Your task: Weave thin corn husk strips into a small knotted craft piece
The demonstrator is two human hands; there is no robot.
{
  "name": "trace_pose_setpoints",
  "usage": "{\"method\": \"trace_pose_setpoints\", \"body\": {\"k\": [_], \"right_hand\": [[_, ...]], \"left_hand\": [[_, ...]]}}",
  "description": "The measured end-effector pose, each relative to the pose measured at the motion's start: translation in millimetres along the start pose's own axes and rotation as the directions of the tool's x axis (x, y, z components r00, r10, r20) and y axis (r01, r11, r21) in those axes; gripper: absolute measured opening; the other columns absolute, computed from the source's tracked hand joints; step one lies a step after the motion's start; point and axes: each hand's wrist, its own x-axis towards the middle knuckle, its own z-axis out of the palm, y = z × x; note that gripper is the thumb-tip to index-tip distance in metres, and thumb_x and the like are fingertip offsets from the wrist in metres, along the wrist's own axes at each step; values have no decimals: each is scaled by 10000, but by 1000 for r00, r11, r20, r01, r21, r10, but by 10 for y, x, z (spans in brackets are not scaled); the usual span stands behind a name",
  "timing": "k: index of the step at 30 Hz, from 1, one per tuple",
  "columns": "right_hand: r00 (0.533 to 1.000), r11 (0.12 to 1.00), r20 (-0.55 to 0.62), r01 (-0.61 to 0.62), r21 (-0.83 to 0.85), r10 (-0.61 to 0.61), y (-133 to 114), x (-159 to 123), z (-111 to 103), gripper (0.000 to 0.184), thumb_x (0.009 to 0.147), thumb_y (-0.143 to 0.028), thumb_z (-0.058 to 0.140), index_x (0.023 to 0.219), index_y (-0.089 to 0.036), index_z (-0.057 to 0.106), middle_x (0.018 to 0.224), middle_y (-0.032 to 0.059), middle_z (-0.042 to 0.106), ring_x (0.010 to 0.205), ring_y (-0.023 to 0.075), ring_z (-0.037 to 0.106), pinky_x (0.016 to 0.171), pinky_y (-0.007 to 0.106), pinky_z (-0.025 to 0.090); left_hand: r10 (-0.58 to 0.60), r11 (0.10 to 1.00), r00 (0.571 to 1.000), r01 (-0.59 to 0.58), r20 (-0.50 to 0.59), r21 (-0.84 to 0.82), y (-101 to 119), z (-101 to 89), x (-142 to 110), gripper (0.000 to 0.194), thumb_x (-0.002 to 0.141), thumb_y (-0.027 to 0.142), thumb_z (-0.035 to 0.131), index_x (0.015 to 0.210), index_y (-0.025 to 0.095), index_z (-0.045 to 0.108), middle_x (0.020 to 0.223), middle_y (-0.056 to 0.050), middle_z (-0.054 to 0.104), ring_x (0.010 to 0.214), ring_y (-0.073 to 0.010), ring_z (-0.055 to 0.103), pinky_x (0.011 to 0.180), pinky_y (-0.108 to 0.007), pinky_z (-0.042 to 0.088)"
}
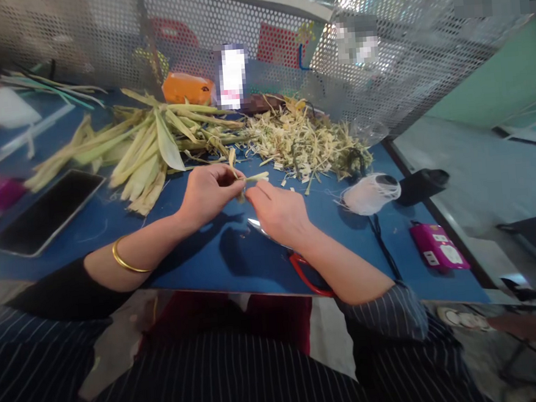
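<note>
left hand, right hand: grips pinching leaf strip; scissors beneath right wrist; leaf bundle, scraps beyond

- The bare left hand has its thumb and forefinger closed in a pinch.
- The bare right hand shows its back; the fingers are bent and come near the left fingertips.
- The bare left forearm and bare right forearm slant inward.
</note>
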Motion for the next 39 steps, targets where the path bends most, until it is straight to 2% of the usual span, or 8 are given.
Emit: {"method": "trace_pose_setpoints", "body": {"k": [4, 8, 15, 19, 22, 25, 31, 39], "right_hand": [[1000, 1000, -10, 9, 15, -9, 69, 30, -109, 279, 963, -258, 376, 944, -193, 646, 911, 63, 632, 685, 140, 495, 584, 299, 249], [998, 935, -8, -57, 351, 64, 259, 114, -197, 192, 916, -225, 463, 824, -182, 627, 865, 42, 626, 775, 144, 538, 677, 274, 352], [941, 474, 236, -327, 818, 243, 470, 185, -16, 138, 766, -292, 648, 718, -167, 615, 612, -35, 530, 559, 82, 417, 546, 238, 317], [856, 149, 465, -502, 852, 225, 422, 155, 112, 208, 749, -364, 661, 708, -174, 587, 551, -64, 471, 446, 47, 280, 436, 220, 162], [804, 60, 560, -581, 812, 200, 341, 138, 150, 241, 734, -393, 682, 729, -183, 564, 561, -72, 460, 428, 40, 216, 426, 225, 108], [829, 204, 494, -548, 811, 264, 263, 127, 150, 224, 792, -403, 621, 756, -188, 574, 565, -66, 449, 444, 60, 261, 434, 226, 186], [993, 921, 9, -113, 374, 118, 139, 57, 46, 191, 916, -222, 441, 847, -184, 615, 864, 51, 632, 754, 144, 530, 678, 269, 370], [996, 995, 50, 67, 71, -70, 64, 38, -47, 262, 955, -233, 392, 900, -178, 643, 880, 55, 636, 684, 135, 521, 603, 270, 306]], "left_hand": [[-9, 994, 981, -13, 193, 110, 32, -1, -28, 123, 741, 251, 652, 737, 139, 702, 612, -15, 646, 561, -112, 546, 539, -225, 411], [-33, 998, 930, 50, 365, -36, 67, 33, -59, 138, 739, 268, 681, 797, 143, 668, 678, -19, 652, 609, -119, 583, 586, -236, 452], [-61, 966, 926, 148, 373, -211, 152, 44, -90, 255, 698, 282, 765, 875, 151, 637, 777, -31, 680, 693, -135, 648, 656, -245, 513], [-81, 966, 947, 152, 310, -210, 173, 41, -90, 239, 719, 311, 748, 873, 131, 710, 815, -59, 715, 700, -146, 654, 697, -273, 525], [-73, 964, 973, 125, 218, -236, 147, 45, -70, 216, 716, 321, 745, 820, 134, 711, 741, -44, 702, 664, -141, 642, 674, -267, 518], [-70, 963, 993, 92, 95, -253, 83, 42, -31, 200, 713, 310, 737, 797, 132, 703, 736, -42, 695, 648, -128, 622, 658, -252, 504], [-28, 993, 999, 23, -41, -113, -60, 9, 30, 191, 745, 312, 685, 812, 136, 720, 770, -54, 703, 640, -124, 598, 632, -242, 477], [6, 995, 995, -16, 97, 98, -16, 0, 9, 124, 733, 261, 653, 695, 151, 696, 653, -13, 661, 567, -107, 531, 546, -227, 390]]}}
